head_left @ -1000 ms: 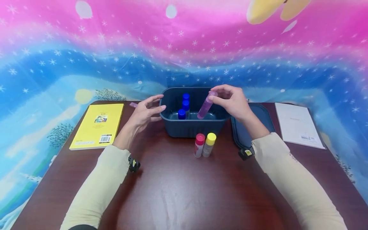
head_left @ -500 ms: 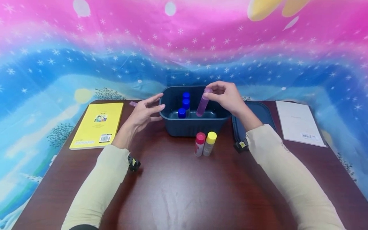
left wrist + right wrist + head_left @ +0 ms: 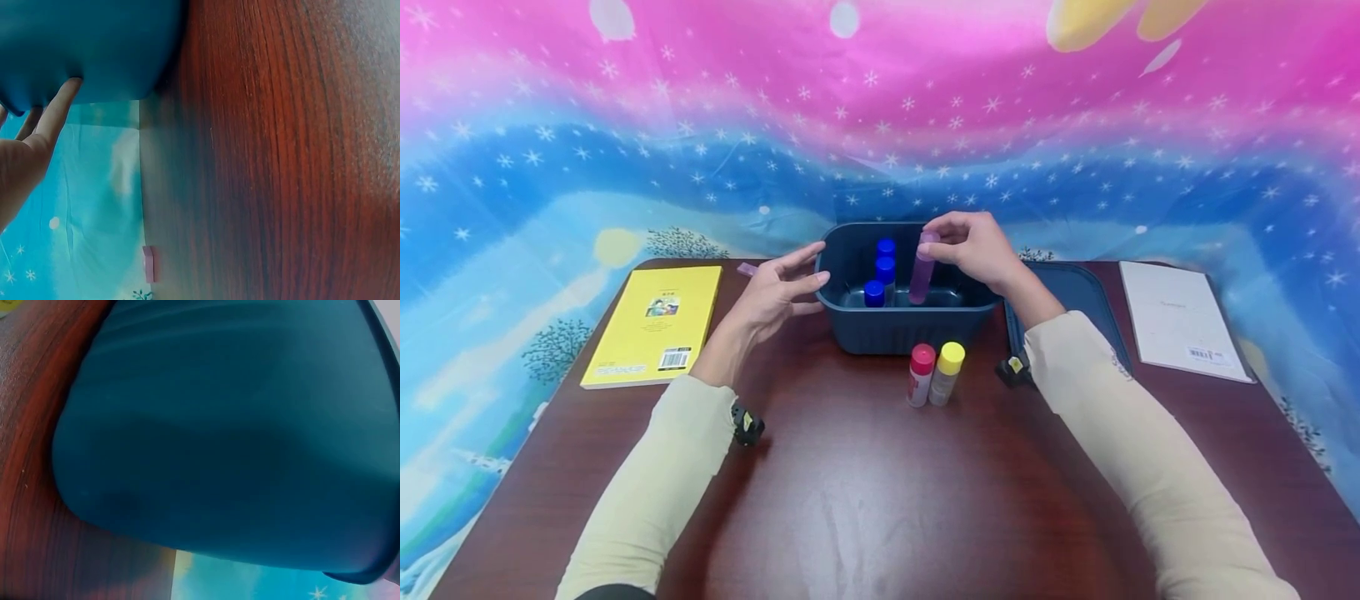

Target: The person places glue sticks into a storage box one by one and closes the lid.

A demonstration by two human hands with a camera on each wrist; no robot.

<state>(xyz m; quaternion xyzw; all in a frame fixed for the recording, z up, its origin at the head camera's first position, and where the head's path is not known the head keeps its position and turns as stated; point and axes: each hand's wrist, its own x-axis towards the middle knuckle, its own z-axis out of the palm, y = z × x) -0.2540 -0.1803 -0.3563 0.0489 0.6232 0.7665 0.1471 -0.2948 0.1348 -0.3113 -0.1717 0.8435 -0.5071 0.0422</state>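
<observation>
Right hand (image 3: 976, 250), purple tube (image 3: 920, 282) pinched at top

The left sleeve (image 3: 643, 479) and right sleeve (image 3: 1123, 437) are long, pale cream and softly creased. A blocky black left device (image 3: 747, 427) and matching right device (image 3: 1015, 371) each show 1 yellow patch (image 3: 1016, 364).
</observation>
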